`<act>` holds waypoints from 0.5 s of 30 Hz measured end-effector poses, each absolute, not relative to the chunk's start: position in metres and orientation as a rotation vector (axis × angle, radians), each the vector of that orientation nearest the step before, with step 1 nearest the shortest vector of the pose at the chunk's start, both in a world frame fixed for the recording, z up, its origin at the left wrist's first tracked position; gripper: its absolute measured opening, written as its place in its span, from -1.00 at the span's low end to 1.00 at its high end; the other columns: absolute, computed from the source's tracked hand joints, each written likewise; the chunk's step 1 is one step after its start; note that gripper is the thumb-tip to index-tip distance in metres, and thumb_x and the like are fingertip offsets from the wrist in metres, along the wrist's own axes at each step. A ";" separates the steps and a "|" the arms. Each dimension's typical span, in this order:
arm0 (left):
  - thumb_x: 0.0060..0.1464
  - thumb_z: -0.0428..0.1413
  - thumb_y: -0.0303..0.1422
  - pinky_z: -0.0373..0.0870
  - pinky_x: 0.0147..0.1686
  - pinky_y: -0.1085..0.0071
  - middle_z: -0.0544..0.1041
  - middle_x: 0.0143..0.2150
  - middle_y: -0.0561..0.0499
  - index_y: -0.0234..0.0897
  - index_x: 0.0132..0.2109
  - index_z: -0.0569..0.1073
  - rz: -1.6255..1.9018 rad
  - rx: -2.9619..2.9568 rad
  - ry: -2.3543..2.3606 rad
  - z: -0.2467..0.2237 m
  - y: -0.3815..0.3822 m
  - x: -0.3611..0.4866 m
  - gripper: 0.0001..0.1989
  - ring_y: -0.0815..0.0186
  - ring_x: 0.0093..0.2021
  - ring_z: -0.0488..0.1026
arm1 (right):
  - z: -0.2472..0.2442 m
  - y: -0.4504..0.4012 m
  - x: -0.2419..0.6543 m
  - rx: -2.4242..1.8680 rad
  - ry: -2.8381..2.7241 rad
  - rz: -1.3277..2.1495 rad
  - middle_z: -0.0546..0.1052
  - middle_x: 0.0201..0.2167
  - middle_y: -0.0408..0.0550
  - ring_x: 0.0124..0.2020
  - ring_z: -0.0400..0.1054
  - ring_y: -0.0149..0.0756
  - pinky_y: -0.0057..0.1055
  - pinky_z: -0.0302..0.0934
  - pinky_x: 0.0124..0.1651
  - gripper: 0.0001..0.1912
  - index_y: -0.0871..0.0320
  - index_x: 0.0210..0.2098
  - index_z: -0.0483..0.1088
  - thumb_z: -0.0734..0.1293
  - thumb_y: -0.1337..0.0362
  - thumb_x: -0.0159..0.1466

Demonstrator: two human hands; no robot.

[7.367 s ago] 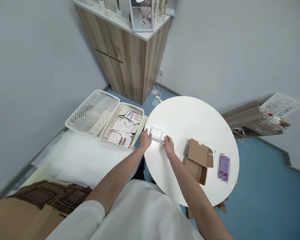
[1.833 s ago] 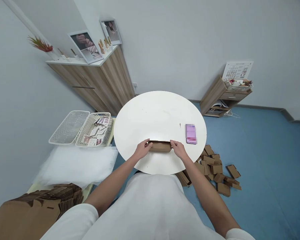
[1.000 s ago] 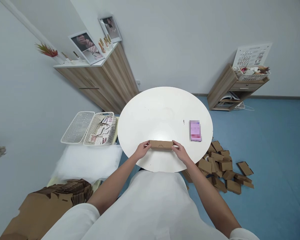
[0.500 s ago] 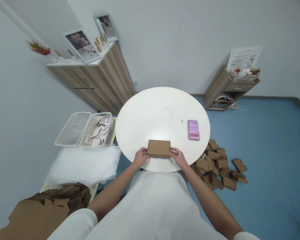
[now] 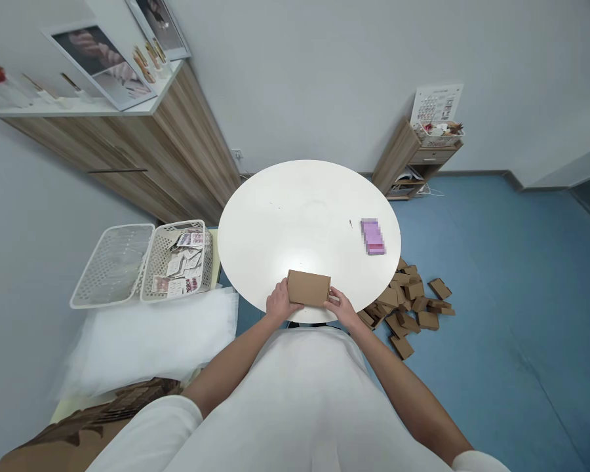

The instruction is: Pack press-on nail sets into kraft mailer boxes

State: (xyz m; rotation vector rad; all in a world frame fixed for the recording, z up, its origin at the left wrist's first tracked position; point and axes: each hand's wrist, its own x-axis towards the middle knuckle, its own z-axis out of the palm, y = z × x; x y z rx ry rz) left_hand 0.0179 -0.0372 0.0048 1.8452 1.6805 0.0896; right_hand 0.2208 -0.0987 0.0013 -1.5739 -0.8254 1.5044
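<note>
A closed brown cardboard box (image 5: 309, 288) lies flat near the front edge of the white oval table (image 5: 305, 216). My left hand (image 5: 280, 303) grips its left end, the thumb along the near side. At the right end, my right hand (image 5: 341, 307) holds the box's near corner between thumb and fingers. On the right part of the table lies a purple item (image 5: 372, 236), its surface pixelated.
Left are two white baskets (image 5: 112, 265) (image 5: 174, 261), the nearer one holding packets, white sheets (image 5: 152, 337) and flat cardboard (image 5: 69, 439). Brown boxes (image 5: 427, 320) are heaped on the floor at right. A wooden cabinet (image 5: 191, 124) and small shelf (image 5: 398, 157) stand behind.
The view has shifted, so the cabinet looks nearer. My left hand has moved further onto the box's left end, and the box is turned slightly.
</note>
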 end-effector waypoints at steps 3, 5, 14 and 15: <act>-0.35 0.23 -0.10 0.25 -0.20 0.34 0.27 0.03 -0.15 -0.21 0.14 0.04 0.104 1.815 1.615 0.002 -0.033 0.012 -0.10 0.10 0.00 0.28 | 0.004 -0.096 0.224 -1.631 -0.888 1.452 0.31 0.06 0.02 0.05 0.23 -0.18 -0.24 0.14 0.05 -0.37 0.09 0.06 0.22 0.36 0.19 -0.01; -0.30 0.18 -0.02 0.24 -0.15 0.33 0.24 0.06 -0.17 -0.24 0.15 0.05 0.158 1.766 1.570 0.000 -0.031 0.007 -0.11 0.10 0.04 0.25 | 0.007 -0.096 0.228 -1.746 -0.864 1.397 0.32 0.05 0.06 0.04 0.23 -0.17 -0.26 0.15 0.02 -0.38 0.11 0.07 0.22 0.34 0.16 0.01; -0.15 0.12 -0.16 0.29 -0.24 0.37 0.38 -0.07 -0.15 -0.31 0.09 0.20 0.266 1.695 1.478 -0.004 -0.017 0.003 -0.36 0.20 -0.12 0.36 | 0.016 -0.088 0.211 -2.076 -1.148 1.218 0.35 -0.08 0.03 -0.31 0.33 -0.34 -0.38 0.20 -0.21 -0.31 0.09 0.15 0.07 0.30 0.26 0.03; -0.15 0.12 -0.19 0.30 -0.24 0.38 0.39 -0.08 -0.14 -0.31 0.07 0.22 0.282 1.709 1.481 -0.005 -0.017 0.003 -0.39 0.20 -0.13 0.36 | 0.014 -0.088 0.208 -2.084 -1.224 1.188 0.35 -0.08 0.02 -0.33 0.32 -0.35 -0.40 0.20 -0.23 -0.27 0.06 0.16 0.05 0.31 0.31 0.00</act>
